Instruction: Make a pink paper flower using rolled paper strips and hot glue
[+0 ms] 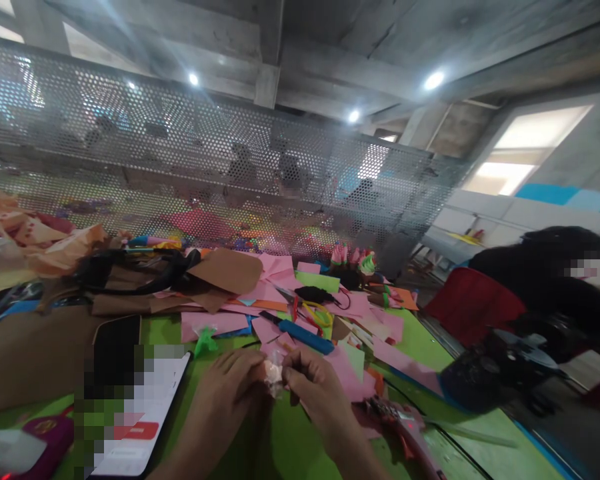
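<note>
Above the green tabletop (290, 440), both hands meet at a small pale peach thing in crinkled clear plastic (274, 372); its exact kind is too blurred to tell. My left hand (225, 390) is closed, its fingertips pinching the left side of it. From the right, my right hand (320, 390) grips its other edge between thumb and curled fingers. Just beyond the hands lies a blue box cutter (307, 337) on pink paper pieces (343, 373). A small bright green piece (206, 341) rests beyond my left hand. A pinkish glue gun (410, 430) lies to the right of my right hand.
Left of my hands are a lit phone screen (163, 407), a dark phone (117, 337) and brown sheets (35, 360). Paper scraps and tools cover the table's far side, before a perforated metal panel (220, 180). At right, a person (540, 280) sits beside a red chair (473, 303).
</note>
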`<state>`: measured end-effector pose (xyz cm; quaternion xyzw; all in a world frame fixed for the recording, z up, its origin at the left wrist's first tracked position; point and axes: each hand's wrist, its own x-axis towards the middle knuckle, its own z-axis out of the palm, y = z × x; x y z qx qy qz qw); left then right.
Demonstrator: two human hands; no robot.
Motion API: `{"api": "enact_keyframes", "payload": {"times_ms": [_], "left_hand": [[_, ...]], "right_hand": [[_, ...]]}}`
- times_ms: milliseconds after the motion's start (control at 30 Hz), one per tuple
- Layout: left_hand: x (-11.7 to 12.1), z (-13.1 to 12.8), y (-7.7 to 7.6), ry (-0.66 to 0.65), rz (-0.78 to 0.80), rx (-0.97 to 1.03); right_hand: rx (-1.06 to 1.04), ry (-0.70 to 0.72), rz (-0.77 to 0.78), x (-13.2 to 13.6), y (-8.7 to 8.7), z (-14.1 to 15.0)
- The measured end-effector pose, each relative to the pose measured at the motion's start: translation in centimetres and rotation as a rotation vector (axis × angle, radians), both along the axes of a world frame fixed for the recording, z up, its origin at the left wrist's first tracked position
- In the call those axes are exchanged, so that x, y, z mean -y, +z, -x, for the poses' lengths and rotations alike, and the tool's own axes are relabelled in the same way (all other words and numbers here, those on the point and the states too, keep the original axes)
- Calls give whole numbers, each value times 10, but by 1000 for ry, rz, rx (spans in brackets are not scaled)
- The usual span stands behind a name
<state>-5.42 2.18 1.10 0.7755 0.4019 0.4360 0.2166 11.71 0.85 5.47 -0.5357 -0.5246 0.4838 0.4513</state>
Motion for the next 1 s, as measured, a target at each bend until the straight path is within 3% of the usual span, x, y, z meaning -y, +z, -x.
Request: {"api": "enact_keyframes", "payload": {"times_ms": [200, 400, 500, 800, 1000], "left_hand": [[4, 0, 2, -42, 73, 86], [5, 1, 3, -44, 112, 149], [4, 1, 3, -58, 116, 153], [3, 0, 1, -68, -18, 32], [3, 0, -2, -40, -89, -5]], "right_hand": [[129, -39, -68, 1, 0, 1], [302, -90, -346, 7, 7, 0], [342, -48, -447, 10, 11, 0], [350, 71, -392, 10, 8, -2], [444, 47, -423, 10, 3, 0]]}}
